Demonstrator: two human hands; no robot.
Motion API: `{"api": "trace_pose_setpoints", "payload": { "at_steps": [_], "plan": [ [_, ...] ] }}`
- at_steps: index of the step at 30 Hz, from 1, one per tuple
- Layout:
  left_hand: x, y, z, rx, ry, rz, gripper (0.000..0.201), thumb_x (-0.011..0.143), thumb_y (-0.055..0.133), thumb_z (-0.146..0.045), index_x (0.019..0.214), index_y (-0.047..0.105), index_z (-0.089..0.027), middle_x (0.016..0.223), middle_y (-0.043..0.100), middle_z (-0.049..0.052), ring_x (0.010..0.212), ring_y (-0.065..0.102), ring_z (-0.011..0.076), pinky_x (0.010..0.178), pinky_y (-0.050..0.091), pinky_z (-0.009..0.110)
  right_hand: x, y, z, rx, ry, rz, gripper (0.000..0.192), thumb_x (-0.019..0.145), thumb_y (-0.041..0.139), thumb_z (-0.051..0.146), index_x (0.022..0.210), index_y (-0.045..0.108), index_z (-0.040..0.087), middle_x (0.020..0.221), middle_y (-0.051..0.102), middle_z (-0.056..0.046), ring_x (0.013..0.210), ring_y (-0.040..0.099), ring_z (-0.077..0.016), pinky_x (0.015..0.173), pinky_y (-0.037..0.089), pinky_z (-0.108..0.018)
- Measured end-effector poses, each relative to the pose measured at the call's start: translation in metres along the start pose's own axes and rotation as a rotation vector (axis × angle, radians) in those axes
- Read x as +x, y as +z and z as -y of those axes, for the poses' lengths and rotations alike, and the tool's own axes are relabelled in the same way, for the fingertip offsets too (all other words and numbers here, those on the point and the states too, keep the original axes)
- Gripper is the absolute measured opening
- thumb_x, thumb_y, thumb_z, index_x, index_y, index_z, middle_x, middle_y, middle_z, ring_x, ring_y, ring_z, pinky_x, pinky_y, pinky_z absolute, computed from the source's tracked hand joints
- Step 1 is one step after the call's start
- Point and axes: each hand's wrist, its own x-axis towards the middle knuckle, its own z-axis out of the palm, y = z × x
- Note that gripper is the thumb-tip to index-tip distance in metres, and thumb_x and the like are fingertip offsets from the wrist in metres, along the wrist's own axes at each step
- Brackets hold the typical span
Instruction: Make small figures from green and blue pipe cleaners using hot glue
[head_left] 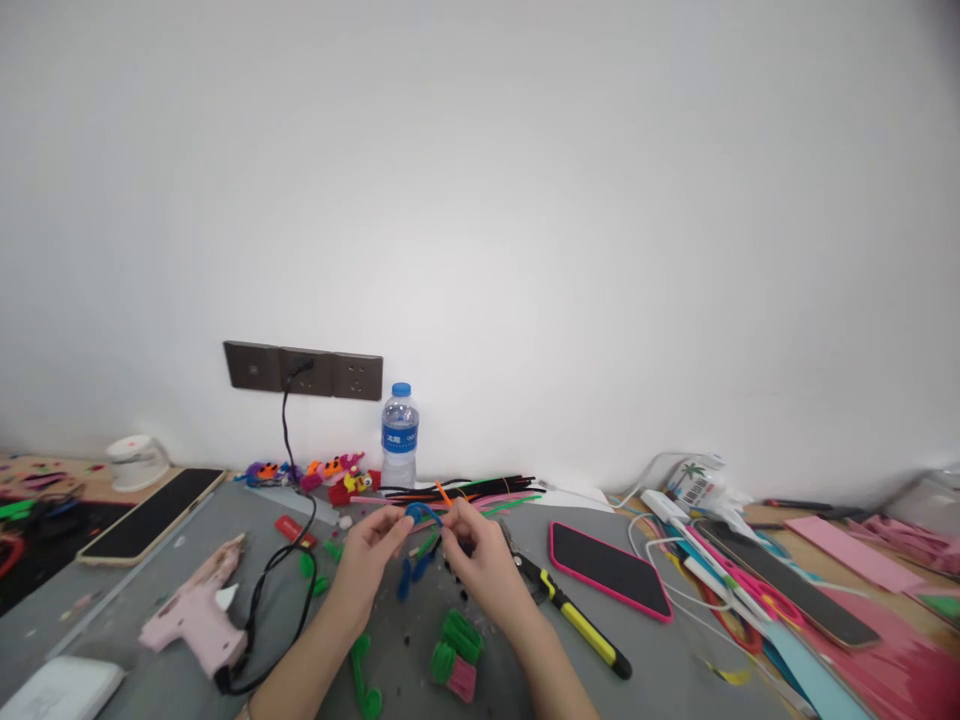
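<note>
My left hand (369, 556) pinches one end of a curved blue pipe cleaner (424, 510). The fingers of my right hand (480, 552) are closed on its other end, so it arches between the two hands. Short blue fuzzy pieces (405, 578) show just below; I cannot tell whether they hang from it or lie on the mat. Nearer me lie bundled green and pink pipe cleaner pieces (457, 648) and a curled green piece (362, 680). A fan of loose pipe cleaners (487, 492) spreads behind my hands.
On the grey mat (675, 680), a pink glue gun (199, 615) with a black cord lies left. Yellow-black pliers (577, 620) and a pink-edged phone (609, 570) lie right. A water bottle (400, 440) stands by the wall. Cables and scissors (772, 597) clutter the far right.
</note>
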Motion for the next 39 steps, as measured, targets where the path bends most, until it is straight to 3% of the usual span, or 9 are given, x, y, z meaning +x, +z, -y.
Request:
{"api": "trace_pose_setpoints", "payload": {
  "at_steps": [39],
  "plan": [
    [-0.001, 0.001, 0.004, -0.08, 0.02, -0.04, 0.038, 0.069, 0.076, -0.046, 0.057, 0.053, -0.018, 0.055, 0.039, -0.006, 0.055, 0.032, 0.0115, 0.051, 0.028, 0.023, -0.005, 0.021, 0.012, 0.025, -0.003, 0.057, 0.015, 0.086, 0.045, 0.017, 0.074, 0.039, 0.023, 0.055, 0.035, 0.009, 0.048, 0.037, -0.0107, 0.049, 0.024, -0.022]
  ]
}}
